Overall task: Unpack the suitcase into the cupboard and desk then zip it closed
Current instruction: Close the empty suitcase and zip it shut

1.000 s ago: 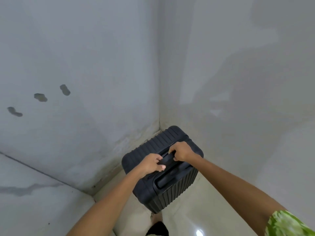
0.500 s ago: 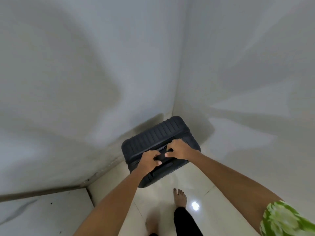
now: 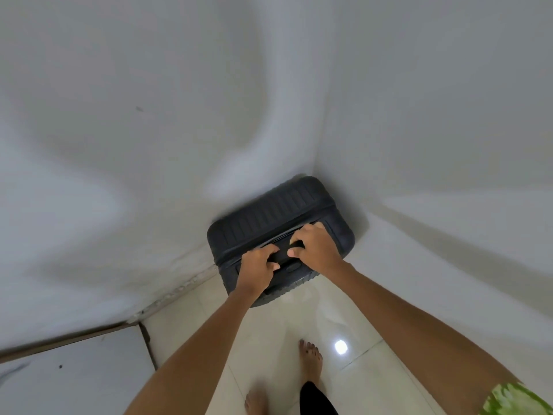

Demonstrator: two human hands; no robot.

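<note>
Upright, suitcase (image 3: 269, 217) zipped, contents unseen.

Two grey-white walls (image 3: 149, 130) meet in a far corner above glossy pale floor tiles (image 3: 269, 339). A bright light reflection (image 3: 340, 346) gleams near two bare feet (image 3: 311, 359).

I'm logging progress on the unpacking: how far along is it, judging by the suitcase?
Done: the dark suitcase looks closed and stands upright in the wall corner. In hand: the left hand and the right hand both grip its top handle. Left: cannot tell whether unpacking has happened; no cupboard, desk or unpacked item shows, only the pale tiled floor.
</note>
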